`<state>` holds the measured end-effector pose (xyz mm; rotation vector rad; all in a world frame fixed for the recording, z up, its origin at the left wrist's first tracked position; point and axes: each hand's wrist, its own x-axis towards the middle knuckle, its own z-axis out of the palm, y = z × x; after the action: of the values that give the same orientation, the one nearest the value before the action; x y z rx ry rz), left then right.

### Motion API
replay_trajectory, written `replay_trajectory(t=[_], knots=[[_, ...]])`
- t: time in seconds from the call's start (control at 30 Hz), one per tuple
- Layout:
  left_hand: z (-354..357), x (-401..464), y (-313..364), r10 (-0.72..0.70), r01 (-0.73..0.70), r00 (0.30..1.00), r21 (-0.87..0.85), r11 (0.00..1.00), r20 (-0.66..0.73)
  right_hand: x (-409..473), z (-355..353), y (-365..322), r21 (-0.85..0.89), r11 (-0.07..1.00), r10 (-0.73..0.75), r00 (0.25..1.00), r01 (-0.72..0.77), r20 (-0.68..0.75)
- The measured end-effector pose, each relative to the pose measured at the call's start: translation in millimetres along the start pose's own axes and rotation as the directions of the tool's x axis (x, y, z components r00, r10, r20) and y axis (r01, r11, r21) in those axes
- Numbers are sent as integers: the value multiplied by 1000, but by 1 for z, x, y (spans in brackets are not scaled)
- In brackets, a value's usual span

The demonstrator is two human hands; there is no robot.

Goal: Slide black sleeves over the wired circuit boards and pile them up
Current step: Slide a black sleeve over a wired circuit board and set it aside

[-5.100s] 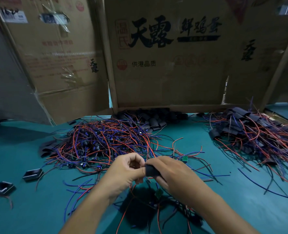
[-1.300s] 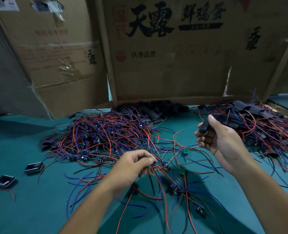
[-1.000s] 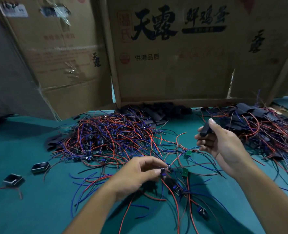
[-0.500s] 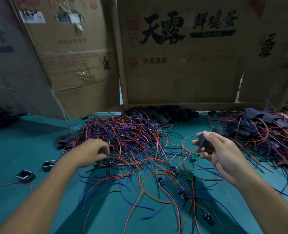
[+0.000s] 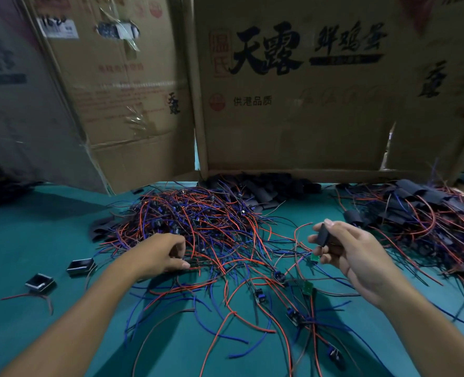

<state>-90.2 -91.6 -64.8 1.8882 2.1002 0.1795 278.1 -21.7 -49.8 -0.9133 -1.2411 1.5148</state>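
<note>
A tangle of red and blue wired circuit boards (image 5: 198, 224) covers the middle of the green table (image 5: 35, 240). My left hand (image 5: 160, 254) reaches into its near edge, fingers curled and pinching among the wires; what it holds is hidden. My right hand (image 5: 353, 257) hovers to the right and pinches a black sleeve (image 5: 322, 235) between thumb and fingers. Loose black sleeves (image 5: 263, 189) lie heaped at the back. A pile of sleeved boards (image 5: 421, 213) sits at the right. Several bare boards (image 5: 308, 288) lie close to me.
Cardboard boxes (image 5: 293, 104) stand like a wall along the table's back edge. Two small black rectangular parts (image 5: 80, 266) lie on the table at the left, one (image 5: 39, 282) with red wires. Long loose wires trail toward the front edge.
My left hand let go of the wires near me and moved left and back into the wire tangle. My right hand came slightly lower and left with the sleeve.
</note>
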Motion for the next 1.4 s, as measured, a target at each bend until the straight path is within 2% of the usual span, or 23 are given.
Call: replay_trajectory(t=[0.07, 0.13, 0.2, 0.27, 0.4, 0.5, 0.63, 0.7, 0.83, 0.97, 1.07, 1.17, 1.23, 1.3, 1.4], knots=[[-1, -4, 2, -8, 8, 1000, -69, 998, 0, 0, 0, 0, -2, 1000, 0, 1000, 0, 1], [-2, -8, 4, -15, 13, 1000, -224, 975, -10, -1, 0, 1, 1, 1000, 0, 1000, 0, 4], [-7, -15, 8, -57, 50, 998, -430, 902, -2, 0, 0, 1, 5, 1000, -2, 1000, 2, 7], [-12, -21, 12, -120, 100, 993, -532, 841, -2, 0, -1, 2, 9, 1000, -2, 1000, 2, 9], [-26, -28, 26, -171, 115, 983, -511, 852, -64, 2, 1, 2, 7, 1000, 3, 1000, -3, 11], [-40, -33, 37, -141, 91, 988, -480, 872, -69, 3, 1, 3, 7, 1000, 2, 1000, -2, 13], [-61, -40, 52, -80, 61, 996, -300, 952, -51, 1, -1, 3, -10, 1000, 4, 1000, -4, 24], [-71, -44, 60, -50, 35, 998, -315, 948, -41, 1, -2, 2, -19, 1000, -3, 1000, 3, 27], [-86, -53, 76, 20, -84, 994, -606, 791, -111, 0, -1, -3, -44, 995, -90, 996, 89, -2], [-92, -54, 88, 35, -165, 980, -705, 690, -195, -5, -2, -11, -34, 981, -189, 981, 190, 30], [-88, -51, 98, -6, -200, 967, -778, 596, -253, -13, 0, -17, 58, 987, -162, 954, 153, 253], [-77, -43, 111, -50, -240, 958, -886, 397, -282, -25, 11, -14, 48, 997, -69, 860, 52, 506], [-65, -38, 121, -70, -249, 958, -925, 288, -280, -32, 25, -7, 54, 998, -57, 810, 32, 583], [-48, -33, 133, -58, -239, 963, -937, 256, -262, -35, 36, -1, 61, 994, -105, 815, 86, 570], [-19, -28, 147, -24, -204, 975, -935, 289, -220, -32, 40, 3, 61, 980, -198, 879, 191, 433]])
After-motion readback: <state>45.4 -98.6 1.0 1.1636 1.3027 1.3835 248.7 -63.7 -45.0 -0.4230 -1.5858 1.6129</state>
